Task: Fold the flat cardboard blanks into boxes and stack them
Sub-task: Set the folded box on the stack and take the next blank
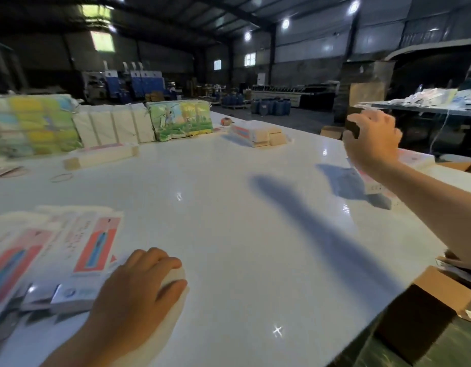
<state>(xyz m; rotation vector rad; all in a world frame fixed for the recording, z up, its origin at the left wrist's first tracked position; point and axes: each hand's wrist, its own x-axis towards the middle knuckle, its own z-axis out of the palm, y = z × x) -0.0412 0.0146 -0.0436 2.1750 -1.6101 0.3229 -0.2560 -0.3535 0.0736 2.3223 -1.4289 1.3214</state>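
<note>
The flat blanks (78,250) lie fanned in a loose pile at the lower left of the frame, on the white table (229,207). Their long axes run from the near edge up toward the top of the frame, leaning slightly right. Each one is white with a long salmon-red panel and a blue strip inside it, with small print alongside; the nearest ends show silvery tabs. The picture is blurred there, so the print cannot be read.

The left hand (139,284) rests at the lower middle, just right of that pile, fingers curled over something pale and rounded on the tabletop; what it is cannot be told.

The right hand (372,140) is raised at the upper right, fingers curled round a dark box end (352,125). Below it, at the table's right edge, lies a stack of white and pink boxes (414,158), partly hidden by the forearm.

Farther up the table, near the centre top, sits a small pile of folded boxes (258,133), white with tan ends. One long folded box (99,157) lies at the middle left, its length running left to right, with a rubber band (61,177) just below it. Behind it, bundles with colourful printed wrapping (181,119) stand in a row across the upper left. Open brown cartons (438,290) stand off the table at the lower right.
</note>
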